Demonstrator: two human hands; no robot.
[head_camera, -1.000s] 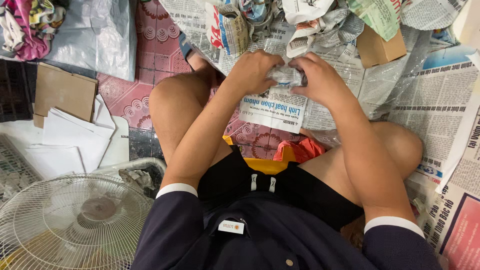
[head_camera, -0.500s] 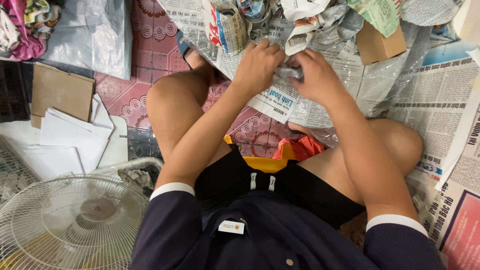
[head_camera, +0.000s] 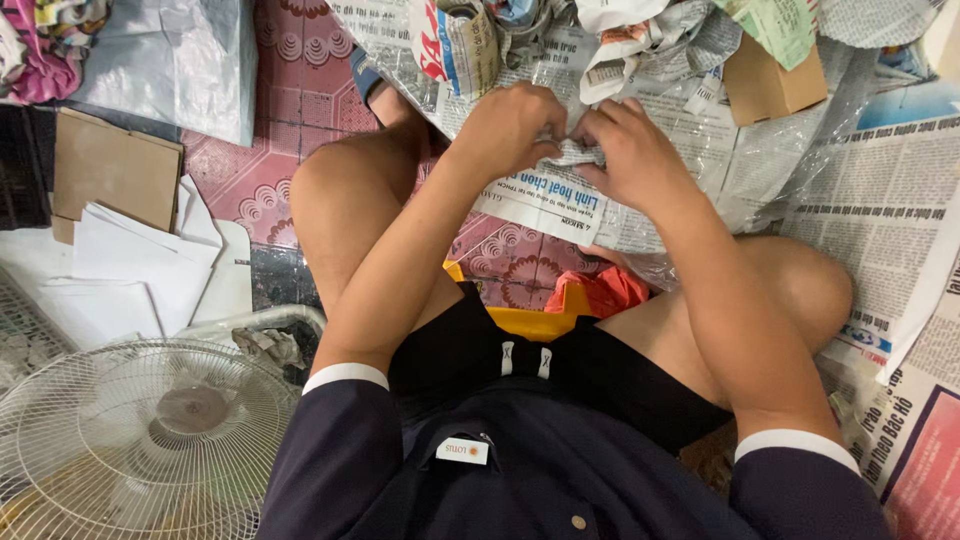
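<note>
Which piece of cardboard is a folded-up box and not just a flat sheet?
The small brown cardboard box at the upper right, among the crumpled newspaper. The other, the cardboard sheet at the left, lies flat beside white paper.

I see grey-and-white printed newspaper (head_camera: 560, 195) under my left hand (head_camera: 505, 125) and right hand (head_camera: 630, 150). The floor tiles (head_camera: 290, 110) are pink-red with white scallop patterns. My shirt (head_camera: 560, 470) is navy with white sleeve cuffs, and my shorts (head_camera: 560, 365) are black. A stool (head_camera: 530, 322) is yellow-orange. The cardboard box (head_camera: 775, 85) is brown, and the fan (head_camera: 140, 440) is white.
</note>
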